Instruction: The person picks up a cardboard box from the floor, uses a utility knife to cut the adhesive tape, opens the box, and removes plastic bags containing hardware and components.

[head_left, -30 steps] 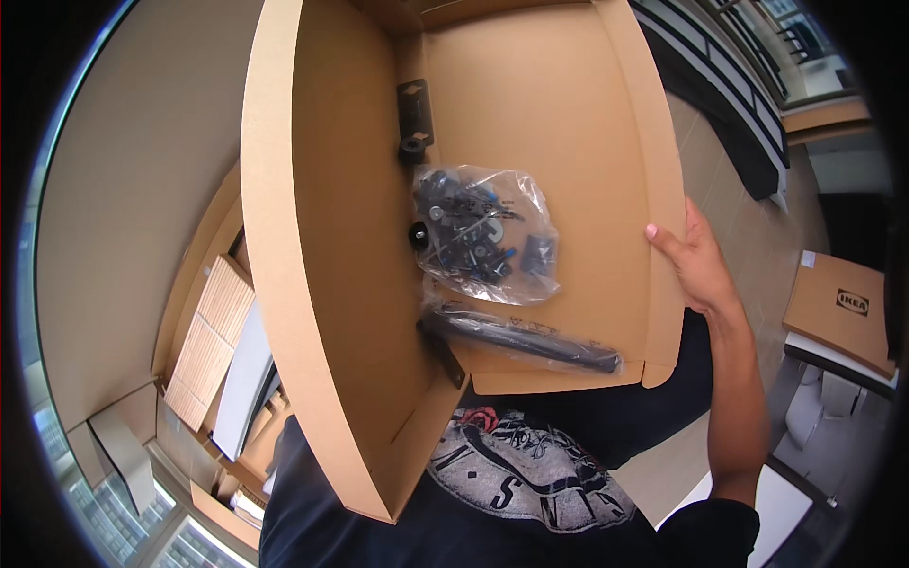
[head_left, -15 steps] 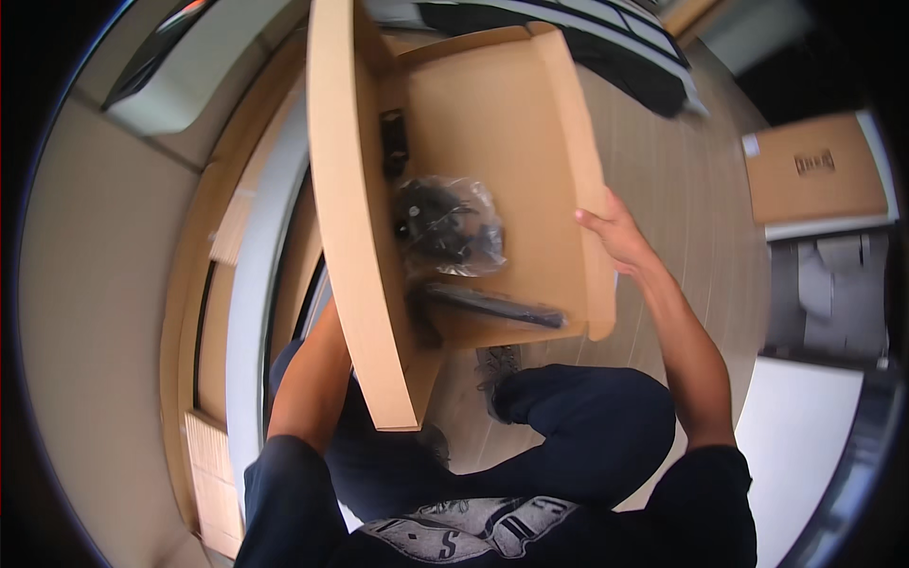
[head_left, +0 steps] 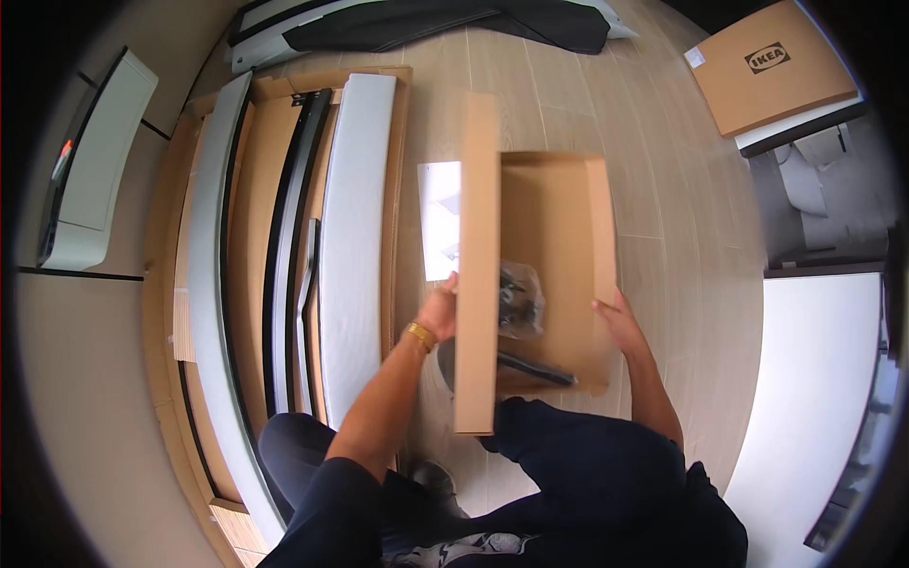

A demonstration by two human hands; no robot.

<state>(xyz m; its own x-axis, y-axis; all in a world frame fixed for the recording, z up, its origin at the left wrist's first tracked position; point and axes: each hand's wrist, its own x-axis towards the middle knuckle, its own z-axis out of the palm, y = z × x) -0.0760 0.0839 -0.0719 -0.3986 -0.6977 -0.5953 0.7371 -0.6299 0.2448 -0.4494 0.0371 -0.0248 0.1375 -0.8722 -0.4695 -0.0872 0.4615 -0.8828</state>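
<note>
Between both hands is an open cardboard box (head_left: 559, 208), its raised lid (head_left: 476, 265) standing nearly upright on the left side. My left hand (head_left: 438, 308) is closed on the lid's outer face, its fingertips partly hidden behind it. My right hand (head_left: 618, 325) grips the right wall, thumb over the rim. Inside lie a clear plastic bag of dark parts (head_left: 521, 298) and a long dark bar (head_left: 537, 367), which looks wrapped. Beside the lid, a white printed sheet (head_left: 438, 213) rests on the floor, partly covered by the box.
To the left, a long, shallow carton (head_left: 402, 123) holds pale padded panels (head_left: 355, 189) and dark metal rails (head_left: 294, 227). Dark fabric (head_left: 454, 28) lies at the far side. A closed cardboard box (head_left: 772, 66) sits far right, above a white surface (head_left: 814, 369).
The box has moved down and nearer the floor, with both hands still on it. My view has shifted, so the long carton and the printed sheet now show.
</note>
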